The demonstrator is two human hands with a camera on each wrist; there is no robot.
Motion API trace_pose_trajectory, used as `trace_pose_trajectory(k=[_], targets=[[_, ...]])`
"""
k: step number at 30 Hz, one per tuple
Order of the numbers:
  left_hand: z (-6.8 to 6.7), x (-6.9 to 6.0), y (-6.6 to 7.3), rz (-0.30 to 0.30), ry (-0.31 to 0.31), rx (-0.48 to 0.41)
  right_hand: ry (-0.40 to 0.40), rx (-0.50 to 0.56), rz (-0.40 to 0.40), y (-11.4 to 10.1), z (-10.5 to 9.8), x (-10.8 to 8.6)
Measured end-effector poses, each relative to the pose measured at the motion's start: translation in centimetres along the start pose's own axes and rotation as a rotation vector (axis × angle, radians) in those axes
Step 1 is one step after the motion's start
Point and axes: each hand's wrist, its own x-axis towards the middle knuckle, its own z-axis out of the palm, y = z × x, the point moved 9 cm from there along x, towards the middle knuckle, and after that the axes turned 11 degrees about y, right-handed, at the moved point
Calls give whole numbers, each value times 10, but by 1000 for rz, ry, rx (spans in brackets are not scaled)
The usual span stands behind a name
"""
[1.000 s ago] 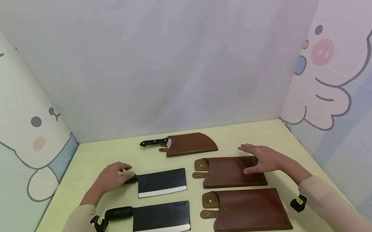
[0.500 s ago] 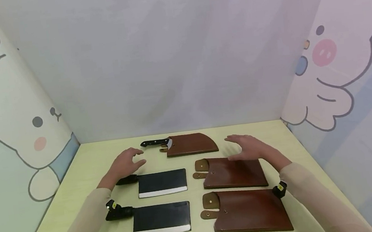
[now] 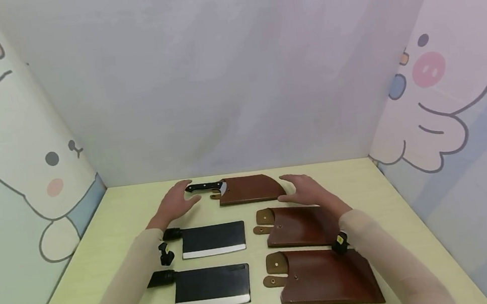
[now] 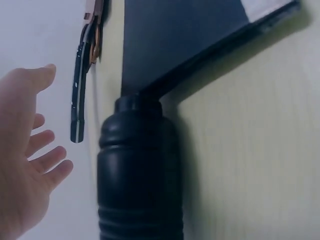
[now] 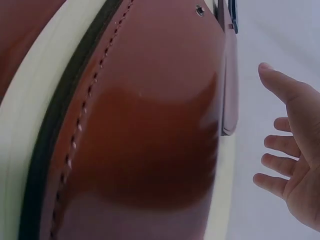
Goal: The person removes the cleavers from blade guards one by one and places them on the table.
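At the back of the table lies a knife with a black riveted handle (image 3: 204, 187), its blade mostly inside a brown leather sheath (image 3: 250, 189). My left hand (image 3: 174, 203) is beside the handle's end, fingers spread and holding nothing. In the left wrist view a gap shows between the thumb and that handle (image 4: 77, 100). My right hand (image 3: 305, 190) is at the sheath's rounded right end, fingers apart; whether it touches the leather I cannot tell. In the right wrist view the fingers (image 5: 282, 145) hold nothing.
Two black cleavers, the middle one (image 3: 213, 239) and the front one (image 3: 212, 287), lie below my left arm. Two flat brown leather sheaths, the middle one (image 3: 298, 226) and the front one (image 3: 327, 276), lie under my right arm. A grey wall (image 3: 224, 73) stands behind.
Both hands have moved forward and inward, from the middle cleaver's handle and the middle sheath to the two ends of the sheathed knife. The knives and sheaths have stayed put.
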Motion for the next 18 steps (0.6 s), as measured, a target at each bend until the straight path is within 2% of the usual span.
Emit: trace_pose_trajectory(k=[8, 14, 18], targets=[[12, 12, -9, -44, -7, -78, 29, 37, 59, 4, 14, 12], [23, 19, -12, -32, -32, -72, -20, 47, 92, 7, 30, 19], [30, 19, -12, -38, -58, -101, -55, 56, 103, 8, 41, 20]])
